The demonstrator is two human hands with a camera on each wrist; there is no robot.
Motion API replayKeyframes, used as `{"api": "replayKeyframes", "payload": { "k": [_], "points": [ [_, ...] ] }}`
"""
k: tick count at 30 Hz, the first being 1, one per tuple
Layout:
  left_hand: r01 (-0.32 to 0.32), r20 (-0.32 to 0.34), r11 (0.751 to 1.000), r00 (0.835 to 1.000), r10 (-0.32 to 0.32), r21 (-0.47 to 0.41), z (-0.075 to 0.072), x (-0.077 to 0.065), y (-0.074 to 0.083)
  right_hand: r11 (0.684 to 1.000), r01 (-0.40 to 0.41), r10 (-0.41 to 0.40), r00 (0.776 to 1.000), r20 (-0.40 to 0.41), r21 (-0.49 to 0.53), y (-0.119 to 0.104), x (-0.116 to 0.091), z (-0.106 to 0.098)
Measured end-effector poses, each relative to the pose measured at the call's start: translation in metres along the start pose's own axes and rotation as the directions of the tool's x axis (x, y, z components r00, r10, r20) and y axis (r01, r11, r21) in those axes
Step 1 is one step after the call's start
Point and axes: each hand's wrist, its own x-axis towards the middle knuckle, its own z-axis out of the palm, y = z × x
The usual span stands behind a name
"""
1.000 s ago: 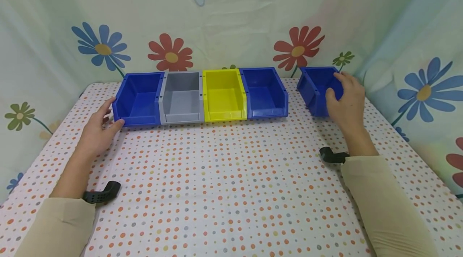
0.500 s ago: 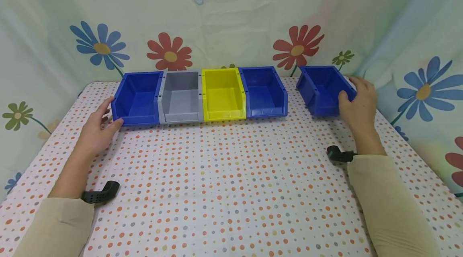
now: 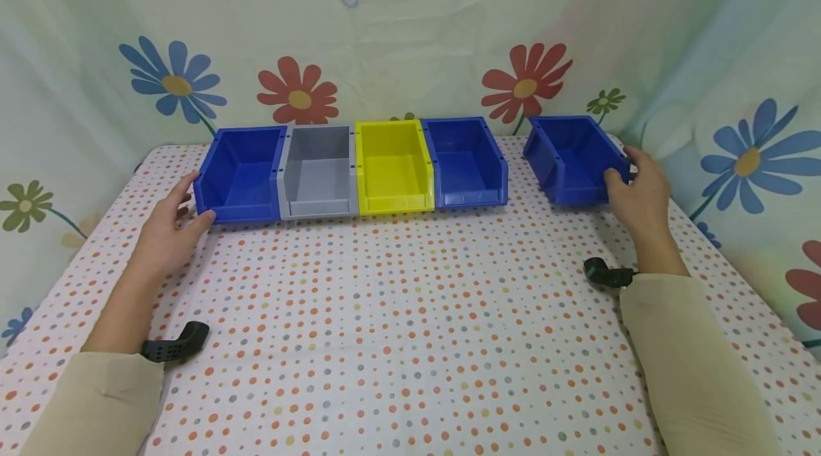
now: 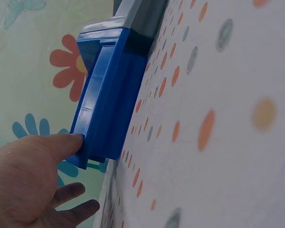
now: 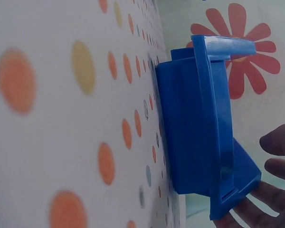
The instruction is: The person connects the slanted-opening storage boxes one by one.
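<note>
In the head view, my left hand (image 3: 168, 231) is at the near left corner of the left blue bin (image 3: 245, 171). Its thumb touches the front corner and its index finger reaches along the outer side; the left wrist view has the other visible fingers loose, off the bin (image 4: 100, 102). My right hand (image 3: 643, 196) is at the right side of a separate blue bin (image 3: 580, 157). Several fingers meet that bin's (image 5: 190, 128) outer wall in the right wrist view, and the thumb extends over its near right corner. Both bins rest on the table.
Between the left blue bin and the gap stand a grey bin (image 3: 318, 174), a yellow bin (image 3: 393, 167) and another blue bin (image 3: 465, 164), side by side. A narrow gap separates this row from the right bin. Dotted cloth (image 3: 385, 342) covers the table; a flowered curtain (image 3: 410, 35) hangs behind.
My right hand has moved from over the right blue bin's opening rightward to its outer right side. The left hand stays at its corner. The bins keep their places.
</note>
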Motion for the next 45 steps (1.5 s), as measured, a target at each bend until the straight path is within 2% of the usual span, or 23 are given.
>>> {"api": "replayKeyframes", "payload": {
  "k": [11,17,29,40,45],
  "points": [
    [-0.017,-0.008,1.0,1.0,0.017,0.001,0.0,-0.001,0.0,0.998,-0.07,0.07,0.998,0.009,0.011,0.001,0.002,0.001],
    [-0.019,-0.015,1.0,1.0,0.019,0.009,0.001,-0.001,0.001,0.986,-0.156,0.155,0.987,0.03,0.052,0.002,0.003,0.001],
    [-0.022,-0.014,1.0,1.0,0.022,0.007,0.0,-0.001,0.0,0.966,-0.238,0.236,0.971,0.031,0.096,0.002,0.004,0.001],
    [-0.022,-0.015,1.0,1.0,0.022,0.006,0.001,0.0,-0.001,0.96,-0.249,0.248,0.968,0.021,0.13,-0.007,0.003,0.0],
    [-0.014,-0.013,1.0,1.0,0.014,0.003,0.001,0.0,-0.001,0.963,-0.228,0.23,0.973,0.002,0.142,-0.009,0.002,-0.002]
  ]
}}
